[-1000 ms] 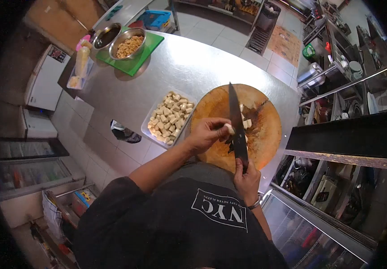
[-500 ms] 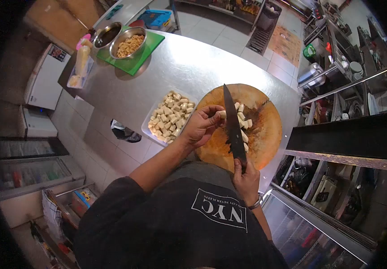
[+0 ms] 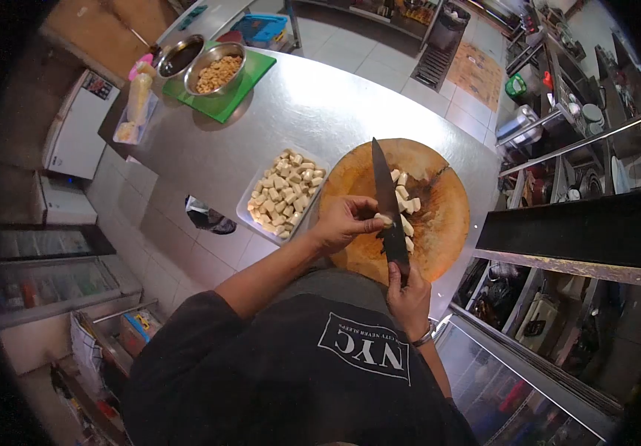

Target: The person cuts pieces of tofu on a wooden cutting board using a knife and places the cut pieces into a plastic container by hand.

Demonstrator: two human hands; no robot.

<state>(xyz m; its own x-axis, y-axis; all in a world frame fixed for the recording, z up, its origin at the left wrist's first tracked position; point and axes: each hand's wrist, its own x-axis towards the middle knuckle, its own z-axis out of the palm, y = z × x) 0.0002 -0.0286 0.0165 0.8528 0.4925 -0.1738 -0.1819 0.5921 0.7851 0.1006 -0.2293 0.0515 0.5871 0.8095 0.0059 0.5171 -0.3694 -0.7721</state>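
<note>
My right hand [image 3: 410, 299] is wrapped round the handle of a large dark-bladed kitchen knife [image 3: 384, 184], its tip pointing away from me over a round wooden chopping board [image 3: 346, 253]. The fingers of my left hand [image 3: 349, 223] pinch a small pale food piece [image 3: 386, 221] against the blade's lower part. To the right of the blade, several cream-coloured food pieces [image 3: 408, 205] lie in a loose row on the board. A clear plastic tub [image 3: 242, 208] left of the board is filled with similar pale chunks [image 3: 287, 193]; their exact kind cannot be made out.
Farther left on the steel table [image 3: 313, 89], a metal bowl of brown bits [image 3: 216, 74] stands on a green cutting board [image 3: 224, 110], beside a bowl of dark liquid [image 3: 180, 56]. A long tray [image 3: 126, 134] sits near the table's left edge. Shelves [image 3: 565, 171] line the right.
My left hand has shifted right and slightly towards me, carrying its pale piece from the left of the blade onto the blade's lower part. The knife stays nearly in place.
</note>
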